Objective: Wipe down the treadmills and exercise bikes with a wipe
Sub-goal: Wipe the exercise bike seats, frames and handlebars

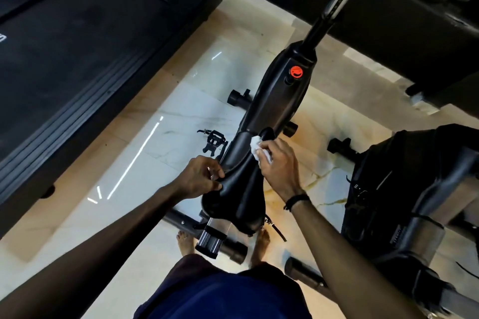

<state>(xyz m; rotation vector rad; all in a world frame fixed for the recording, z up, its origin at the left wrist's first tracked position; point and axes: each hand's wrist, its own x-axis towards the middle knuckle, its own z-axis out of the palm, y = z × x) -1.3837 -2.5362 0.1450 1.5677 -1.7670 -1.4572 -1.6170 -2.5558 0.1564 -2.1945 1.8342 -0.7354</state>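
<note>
A glossy marble floor (181, 101) lies below both hands, with a black treadmill (77, 59) off to their left. Between the hands stands a black exercise bike (274, 101). The left hand (199, 176) grips its saddle (238, 189); the right hand (280, 163) pinches a crumpled white wipe (256, 144) against the saddle nose.

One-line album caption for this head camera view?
Right hand wipes the black exercise bike saddle with a white wipe; left hand steadies it.

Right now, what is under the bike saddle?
Under the saddle show a silver seat post, a dark floor bar and bare feet on the floor. The saddle covers the clamp. The left hand grips its edge; the right hand holds the wipe.
</note>
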